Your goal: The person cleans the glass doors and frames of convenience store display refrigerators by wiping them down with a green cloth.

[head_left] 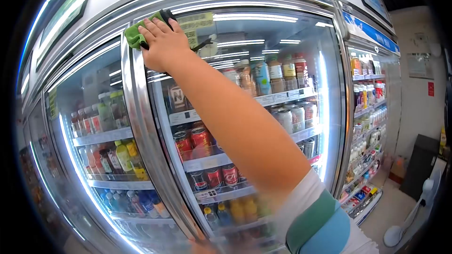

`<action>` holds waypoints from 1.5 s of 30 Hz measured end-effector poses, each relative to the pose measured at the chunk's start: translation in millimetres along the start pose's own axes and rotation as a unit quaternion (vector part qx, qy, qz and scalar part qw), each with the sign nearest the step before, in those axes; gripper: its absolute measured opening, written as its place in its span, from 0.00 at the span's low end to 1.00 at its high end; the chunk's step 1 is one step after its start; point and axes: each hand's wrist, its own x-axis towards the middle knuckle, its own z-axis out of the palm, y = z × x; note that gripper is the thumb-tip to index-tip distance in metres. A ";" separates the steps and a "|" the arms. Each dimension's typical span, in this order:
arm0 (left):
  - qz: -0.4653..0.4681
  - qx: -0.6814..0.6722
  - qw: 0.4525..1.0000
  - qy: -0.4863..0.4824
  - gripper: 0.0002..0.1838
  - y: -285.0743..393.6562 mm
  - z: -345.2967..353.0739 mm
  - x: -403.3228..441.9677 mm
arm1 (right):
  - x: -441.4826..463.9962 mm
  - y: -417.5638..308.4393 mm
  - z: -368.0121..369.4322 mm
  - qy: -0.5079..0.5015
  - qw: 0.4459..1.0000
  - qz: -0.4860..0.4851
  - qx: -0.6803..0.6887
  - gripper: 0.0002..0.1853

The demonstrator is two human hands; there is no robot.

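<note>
My right hand (165,42) reaches up across the view and presses a green cloth (135,36) with a dark edge against the top corner of a glass fridge door (263,35). The fingers are bent over the cloth, near the metal door frame (136,94). Just right of the hand, yellow labels (197,20) show on the glass. A blurred skin-toned patch low on the frame, at the bottom edge, may be my left hand (202,246); its fingers cannot be made out. Behind the glass stand bottles (262,77) and red cans (201,137), partly hidden by my forearm.
Another glass door (89,89) with shelved drinks stands to the left. On the right is an open-front cooler (367,113) of bottles and packets. A dark cabinet (418,167) and a white fan-like object (400,228) are at the far right.
</note>
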 end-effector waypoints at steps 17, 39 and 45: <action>0.139 0.128 0.964 0.187 0.52 -41.0 43.2 39.0 | -119.6 299.5 -128.9 0.127 0.980 0.133 -0.076 0.37; 0.093 -0.003 0.980 0.176 0.58 -10.6 35.9 17.8 | -500.4 319.6 -168.6 0.092 0.959 0.220 0.150 0.31; 0.094 0.018 0.979 0.178 0.58 -19.4 41.0 22.7 | -700.3 181.9 -142.9 0.070 0.868 0.484 0.086 0.35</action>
